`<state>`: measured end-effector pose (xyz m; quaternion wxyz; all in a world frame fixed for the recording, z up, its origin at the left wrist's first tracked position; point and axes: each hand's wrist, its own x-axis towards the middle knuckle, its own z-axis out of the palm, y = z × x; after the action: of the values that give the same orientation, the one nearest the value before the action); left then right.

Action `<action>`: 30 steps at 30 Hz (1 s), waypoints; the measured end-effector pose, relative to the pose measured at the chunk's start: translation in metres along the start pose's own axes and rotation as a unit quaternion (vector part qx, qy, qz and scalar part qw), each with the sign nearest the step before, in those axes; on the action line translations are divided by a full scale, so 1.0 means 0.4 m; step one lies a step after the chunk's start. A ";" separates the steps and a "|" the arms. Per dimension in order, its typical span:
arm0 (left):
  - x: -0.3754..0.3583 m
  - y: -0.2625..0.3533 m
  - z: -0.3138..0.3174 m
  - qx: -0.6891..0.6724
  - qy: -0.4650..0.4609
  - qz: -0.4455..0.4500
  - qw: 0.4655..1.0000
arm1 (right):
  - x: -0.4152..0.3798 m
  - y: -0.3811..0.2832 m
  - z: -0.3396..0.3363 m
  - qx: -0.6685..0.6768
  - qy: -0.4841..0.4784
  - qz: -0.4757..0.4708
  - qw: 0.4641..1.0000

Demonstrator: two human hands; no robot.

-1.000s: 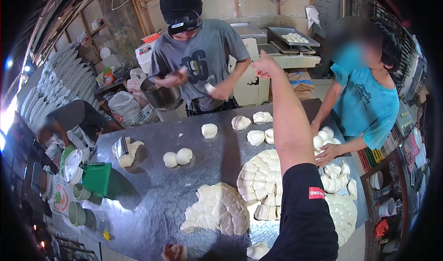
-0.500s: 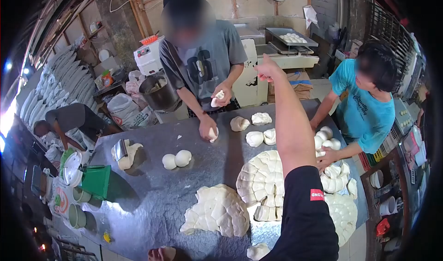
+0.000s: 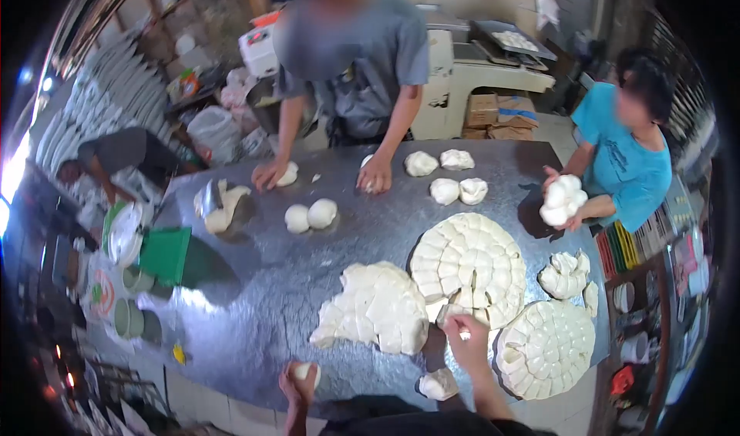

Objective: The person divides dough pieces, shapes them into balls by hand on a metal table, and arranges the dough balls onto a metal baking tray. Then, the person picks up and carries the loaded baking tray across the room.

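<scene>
My right hand (image 3: 461,334) is low over the near edge of a round scored dough disc (image 3: 470,260) and pinches a cut dough piece there. At the table's front edge, my left hand (image 3: 296,384) is closed on a small dough piece (image 3: 307,370). Between my hands lies a broken mass of cut dough (image 3: 376,306). A loose dough lump (image 3: 438,384) sits by my right forearm. A second scored disc (image 3: 549,349) lies to the right.
Across the steel table (image 3: 262,297), a person in grey rolls dough under both hands (image 3: 375,179). At the right, a person in teal holds several dough balls (image 3: 561,199). Two balls (image 3: 310,215), a scraper on dough (image 3: 214,205) and a green scale (image 3: 164,255) stand to the left.
My right arm, stretched far across the table before, has pulled back to the near disc. The person in grey now presses dough on the table. The person in teal has lifted several balls.
</scene>
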<state>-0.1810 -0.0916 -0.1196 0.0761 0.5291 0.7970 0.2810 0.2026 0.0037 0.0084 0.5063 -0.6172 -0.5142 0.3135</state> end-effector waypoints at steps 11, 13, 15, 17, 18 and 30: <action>-0.014 0.052 -0.046 -0.061 -0.018 0.165 0.984 | -0.407 0.227 0.106 -0.207 0.013 -0.014 0.978; -0.081 0.063 -0.020 -0.019 -0.062 0.178 0.982 | -0.458 0.207 0.190 -0.211 0.030 0.007 0.977; -0.075 0.082 -0.043 -0.026 -0.128 0.186 0.974 | -0.496 0.126 0.235 -0.252 -0.106 -0.012 0.962; -0.031 0.070 -0.109 -0.010 -0.305 0.172 0.937 | -0.473 0.139 0.226 -0.242 -0.214 -0.027 0.946; -0.001 0.044 -0.148 -0.010 -0.301 0.168 0.939 | -0.430 0.195 0.183 -0.199 -0.254 -0.006 0.947; 0.226 -0.123 -0.158 -0.035 -0.044 0.168 0.984 | -0.203 0.257 0.077 -0.354 0.037 -0.248 0.901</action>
<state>-0.2856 -0.0485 -0.0771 0.0808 0.6643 0.6825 0.2940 0.1848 -0.0599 -0.1088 0.3347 -0.6197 -0.7083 -0.0480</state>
